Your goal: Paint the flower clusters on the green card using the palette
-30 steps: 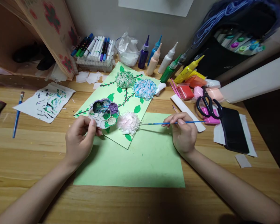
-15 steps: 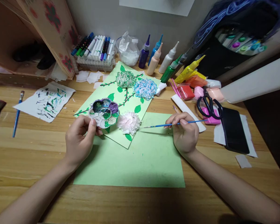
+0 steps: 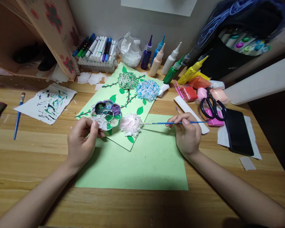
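My left hand point(image 3: 82, 142) pinches the near rim of a flower-shaped paint palette point(image 3: 106, 114) smeared with purple, green and white. My right hand point(image 3: 186, 133) grips a thin blue paintbrush point(image 3: 175, 122), held level, its tip touching the right side of a pink tissue-paper flower point(image 3: 131, 124). That flower sits on a green card point(image 3: 133, 101) with painted stems, leaves, a green-white flower point(image 3: 127, 80) and a blue-white flower point(image 3: 147, 90). The card lies over a larger green sheet point(image 3: 142, 161).
Paint bottles point(image 3: 171, 63), a marker rack point(image 3: 97, 52) and a tissue bowl point(image 3: 131, 50) line the back. Clay packs point(image 3: 197, 90), scissors point(image 3: 212, 107) and a black phone point(image 3: 238, 131) lie at right. A paint-smeared paper point(image 3: 46, 103) and another brush point(image 3: 18, 115) lie at left.
The brush dipped with its tip lower half a second ago, and now it is level again with its tip at the pink flower. My left hand and the palette stayed put.
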A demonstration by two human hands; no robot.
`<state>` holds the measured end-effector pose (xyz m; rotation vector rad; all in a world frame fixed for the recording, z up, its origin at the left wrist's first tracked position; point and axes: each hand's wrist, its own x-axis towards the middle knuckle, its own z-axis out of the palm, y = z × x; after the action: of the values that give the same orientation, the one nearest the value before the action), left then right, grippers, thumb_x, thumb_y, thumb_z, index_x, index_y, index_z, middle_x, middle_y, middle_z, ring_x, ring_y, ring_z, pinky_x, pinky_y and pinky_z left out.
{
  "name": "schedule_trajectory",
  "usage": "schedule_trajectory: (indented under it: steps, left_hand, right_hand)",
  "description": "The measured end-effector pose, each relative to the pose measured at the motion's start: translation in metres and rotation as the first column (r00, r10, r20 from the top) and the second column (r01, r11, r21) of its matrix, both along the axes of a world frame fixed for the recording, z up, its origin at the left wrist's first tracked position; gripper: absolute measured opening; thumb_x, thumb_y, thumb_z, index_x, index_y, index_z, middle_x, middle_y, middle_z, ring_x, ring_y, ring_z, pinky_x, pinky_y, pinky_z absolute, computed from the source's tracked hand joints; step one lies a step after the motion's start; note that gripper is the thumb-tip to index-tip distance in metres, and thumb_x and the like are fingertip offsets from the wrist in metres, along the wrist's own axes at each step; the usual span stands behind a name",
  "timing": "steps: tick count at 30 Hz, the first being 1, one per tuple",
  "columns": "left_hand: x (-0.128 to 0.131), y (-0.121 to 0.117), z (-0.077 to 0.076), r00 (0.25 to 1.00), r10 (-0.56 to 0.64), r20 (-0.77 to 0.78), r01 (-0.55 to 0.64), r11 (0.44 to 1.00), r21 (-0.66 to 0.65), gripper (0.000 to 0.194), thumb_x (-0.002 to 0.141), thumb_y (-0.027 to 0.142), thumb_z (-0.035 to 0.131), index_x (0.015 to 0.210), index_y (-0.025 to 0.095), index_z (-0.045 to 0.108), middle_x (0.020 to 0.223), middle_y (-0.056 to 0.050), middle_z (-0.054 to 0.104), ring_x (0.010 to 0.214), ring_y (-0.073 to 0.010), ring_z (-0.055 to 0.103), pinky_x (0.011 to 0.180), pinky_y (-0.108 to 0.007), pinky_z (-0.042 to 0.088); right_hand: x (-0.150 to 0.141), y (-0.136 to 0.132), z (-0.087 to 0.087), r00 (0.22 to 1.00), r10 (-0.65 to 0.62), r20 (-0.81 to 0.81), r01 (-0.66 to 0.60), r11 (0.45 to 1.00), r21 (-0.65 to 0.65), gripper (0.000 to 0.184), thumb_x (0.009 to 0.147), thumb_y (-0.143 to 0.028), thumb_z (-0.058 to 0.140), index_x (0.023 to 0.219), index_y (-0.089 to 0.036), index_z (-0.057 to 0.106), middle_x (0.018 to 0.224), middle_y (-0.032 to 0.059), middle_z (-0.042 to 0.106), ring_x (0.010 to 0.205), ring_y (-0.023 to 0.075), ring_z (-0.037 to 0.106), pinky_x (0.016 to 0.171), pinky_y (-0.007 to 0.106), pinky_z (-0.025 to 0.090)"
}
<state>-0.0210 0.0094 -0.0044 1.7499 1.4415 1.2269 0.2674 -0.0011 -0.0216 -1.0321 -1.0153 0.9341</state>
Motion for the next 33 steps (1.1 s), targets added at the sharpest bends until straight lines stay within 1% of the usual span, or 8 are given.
schedule_trajectory:
  steps: [4, 7, 10, 16, 21, 25, 29, 33]
  left_hand:
    - [0.0001, 0.0004, 0.0003, 1.0, 0.001, -0.01, -0.001, 1.0, 0.007, 0.019, 0.09, 0.021, 0.054, 0.072, 0.019, 0.051, 0.059, 0.004, 0.059, 0.054, -0.0092, 0.058, 0.054, -0.02, 0.047]
    - [0.0, 0.0011, 0.0, 1.0, -0.008, -0.003, 0.008, 1.0, 0.022, 0.019, 0.09, 0.02, 0.053, 0.072, 0.019, 0.05, 0.059, 0.004, 0.059, 0.054, -0.0087, 0.058, 0.054, -0.02, 0.047]
    - [0.0001, 0.0012, -0.0006, 1.0, -0.014, 0.009, 0.014, 1.0, 0.019, 0.019, 0.091, 0.02, 0.053, 0.072, 0.019, 0.05, 0.059, 0.005, 0.059, 0.053, -0.0085, 0.058, 0.054, -0.019, 0.047]
    - [0.0011, 0.0013, -0.0009, 1.0, -0.017, 0.0, 0.017, 1.0, 0.019, 0.019, 0.09, 0.019, 0.053, 0.072, 0.019, 0.05, 0.059, 0.005, 0.059, 0.053, -0.0085, 0.058, 0.055, -0.019, 0.046]
    - [0.0002, 0.0003, -0.001, 1.0, -0.02, 0.0, 0.02, 1.0, 0.018, 0.02, 0.091, 0.02, 0.053, 0.071, 0.019, 0.051, 0.059, 0.004, 0.059, 0.053, -0.0089, 0.058, 0.054, -0.02, 0.046]
    - [-0.0011, -0.0014, -0.0016, 1.0, -0.007, 0.007, 0.007, 1.0, -0.023, 0.019, 0.091, 0.023, 0.054, 0.072, 0.02, 0.051, 0.06, 0.004, 0.06, 0.055, -0.0103, 0.058, 0.056, -0.022, 0.046]
    - [-0.0017, -0.0009, 0.0001, 0.999, 0.001, 0.042, 0.002, 0.998, -0.065, 0.021, 0.091, 0.027, 0.053, 0.071, 0.021, 0.051, 0.059, 0.004, 0.06, 0.054, -0.0112, 0.058, 0.054, -0.023, 0.047]
    - [-0.0053, 0.0039, 0.0068, 0.994, 0.045, 0.105, -0.035, 0.995, -0.091, 0.022, 0.091, 0.028, 0.052, 0.07, 0.021, 0.052, 0.059, 0.003, 0.059, 0.055, -0.0115, 0.059, 0.055, -0.022, 0.048]
  right_hand:
    - [0.0021, 0.0036, -0.0011, 0.997, -0.031, -0.073, 0.029, 0.999, -0.024, 0.018, 0.083, -0.021, 0.048, 0.069, -0.02, 0.059, 0.063, 0.0013, 0.06, 0.06, 0.0151, 0.059, 0.056, 0.028, 0.042]
    - [0.0041, 0.0061, -0.0021, 0.994, -0.055, -0.095, 0.052, 0.998, -0.029, 0.019, 0.084, -0.023, 0.048, 0.068, -0.021, 0.058, 0.061, 0.0004, 0.056, 0.056, 0.0153, 0.057, 0.053, 0.028, 0.039]
    - [0.0043, 0.0064, -0.0022, 0.996, -0.055, -0.075, 0.052, 0.998, -0.048, 0.02, 0.085, -0.026, 0.048, 0.068, -0.021, 0.057, 0.061, -0.0004, 0.055, 0.056, 0.0155, 0.057, 0.053, 0.029, 0.039]
    - [0.0022, 0.0034, -0.0017, 1.0, 0.026, -0.016, -0.028, 0.995, -0.099, 0.018, 0.085, -0.025, 0.049, 0.07, -0.02, 0.057, 0.065, -0.0002, 0.06, 0.06, 0.0136, 0.059, 0.057, 0.027, 0.042]
    - [0.002, 0.0043, -0.0007, 0.999, -0.046, -0.013, 0.045, 0.995, -0.093, 0.019, 0.083, -0.025, 0.048, 0.066, -0.02, 0.056, 0.061, -0.0004, 0.058, 0.057, 0.0131, 0.056, 0.056, 0.026, 0.041]
    - [0.0019, 0.0042, 0.0001, 1.0, -0.021, -0.012, 0.019, 0.992, -0.122, 0.018, 0.083, -0.025, 0.049, 0.067, -0.019, 0.057, 0.063, 0.0, 0.059, 0.058, 0.013, 0.056, 0.056, 0.026, 0.042]
    - [0.0018, 0.0039, -0.0027, 0.995, -0.094, -0.023, 0.092, 0.993, -0.076, 0.019, 0.084, -0.025, 0.048, 0.067, -0.02, 0.056, 0.063, -0.0005, 0.058, 0.057, 0.0128, 0.056, 0.054, 0.025, 0.041]
    - [0.0004, 0.0067, -0.0027, 0.989, -0.14, -0.057, 0.14, 0.99, -0.01, 0.02, 0.086, -0.029, 0.048, 0.069, -0.02, 0.057, 0.065, -0.0007, 0.056, 0.056, 0.0121, 0.054, 0.053, 0.024, 0.039]
